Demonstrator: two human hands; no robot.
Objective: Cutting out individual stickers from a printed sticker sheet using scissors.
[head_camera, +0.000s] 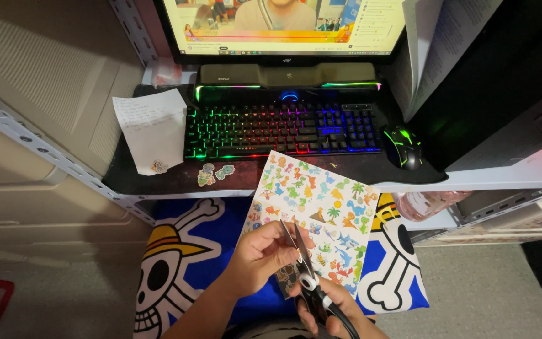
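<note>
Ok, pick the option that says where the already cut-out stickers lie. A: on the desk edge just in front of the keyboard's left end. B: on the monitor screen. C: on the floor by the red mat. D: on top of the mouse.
A: the small cut-out stickers lie on the desk in front of the keyboard, beside the paper note.

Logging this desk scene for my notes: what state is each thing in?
Sticker sheet: held by left hand, partly over the desk edge.
Scissors: blades open, in right hand.
Keyboard: backlit.
Mouse: lit green.
Monitor: on.
Cut stickers: loose on desk.
</note>
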